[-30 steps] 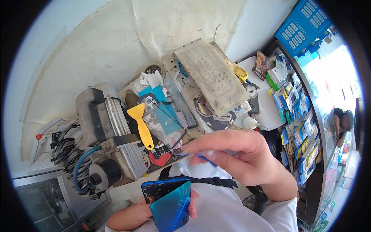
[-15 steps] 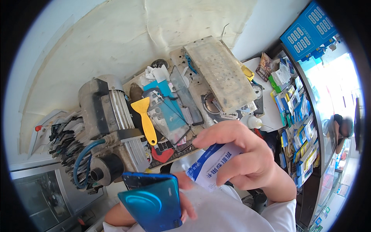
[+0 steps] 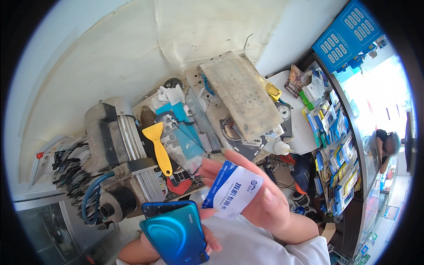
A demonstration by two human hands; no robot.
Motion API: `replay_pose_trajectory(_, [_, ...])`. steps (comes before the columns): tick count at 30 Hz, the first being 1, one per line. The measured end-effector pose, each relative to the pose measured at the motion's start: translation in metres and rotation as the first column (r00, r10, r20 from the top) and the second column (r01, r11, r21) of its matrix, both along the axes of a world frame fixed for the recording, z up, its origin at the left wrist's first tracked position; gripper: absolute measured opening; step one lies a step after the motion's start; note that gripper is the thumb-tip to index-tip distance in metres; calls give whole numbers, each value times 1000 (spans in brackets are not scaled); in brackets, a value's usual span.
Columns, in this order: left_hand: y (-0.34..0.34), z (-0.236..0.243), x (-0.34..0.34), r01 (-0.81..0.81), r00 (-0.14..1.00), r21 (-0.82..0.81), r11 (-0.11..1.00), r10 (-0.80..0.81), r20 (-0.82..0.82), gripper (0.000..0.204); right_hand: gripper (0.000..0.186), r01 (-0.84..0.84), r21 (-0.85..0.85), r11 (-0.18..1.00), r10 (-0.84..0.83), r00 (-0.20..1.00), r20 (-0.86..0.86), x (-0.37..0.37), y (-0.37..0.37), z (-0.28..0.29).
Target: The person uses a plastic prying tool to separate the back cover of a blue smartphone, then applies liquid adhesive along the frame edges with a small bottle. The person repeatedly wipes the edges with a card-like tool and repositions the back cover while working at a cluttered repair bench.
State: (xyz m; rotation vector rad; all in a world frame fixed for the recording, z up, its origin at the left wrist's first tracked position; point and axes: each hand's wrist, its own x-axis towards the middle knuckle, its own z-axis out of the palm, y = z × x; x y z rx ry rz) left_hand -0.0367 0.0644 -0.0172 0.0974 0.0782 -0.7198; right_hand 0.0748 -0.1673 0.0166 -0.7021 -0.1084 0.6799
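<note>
My left hand (image 3: 210,237) grips a blue-green smartphone (image 3: 173,235) from its right side, low in the middle of the view. The phone's glossy back faces me, and along its top edge the back panel stands apart from the dark body. Just right of it, my right hand (image 3: 270,211) holds a white and blue plastic card (image 3: 235,191) against its palm, fingers fairly straight and thumb alongside. The card's lower left corner is close to the phone's upper right corner; whether they touch I cannot tell. Most of my left palm is hidden behind the phone.
Ahead is a cluttered bench with a yellow scraper (image 3: 157,148), a grey motor (image 3: 115,134), a worn metal plate (image 3: 240,95) and a white squeeze bottle (image 3: 279,148). Boxed packets (image 3: 342,150) fill a rack on the right. Stacked thin parts (image 3: 73,174) lie at left.
My right hand has turned and its fingers have straightened, so the card now tilts the other way and shows more of its face. The phone stays nearly in place; the view has shifted slightly.
</note>
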Motion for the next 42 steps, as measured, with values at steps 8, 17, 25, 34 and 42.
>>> replay_pose_trajectory(8, [-5,-8,6,46,997,-50,998,-43,65,89,68,-50,273,961,45,999,26,0,22,-32])
replay_pose_trajectory(17, [-4,16,18,193,975,364,911,-220,34,101,20,117,-440,891,182,795,579,49,-22,26])
replay_pose_trajectory(25, [-4,11,24,146,939,374,916,-247,238,90,11,-22,-463,886,443,336,831,72,-18,38])
replay_pose_trajectory(34, [-11,8,19,59,967,315,947,-132,217,97,15,41,-570,821,558,156,815,72,-24,38])
replay_pose_trajectory(42, [-18,-5,11,-10,1000,217,976,16,-23,123,12,-24,-565,825,524,406,749,50,-13,4])
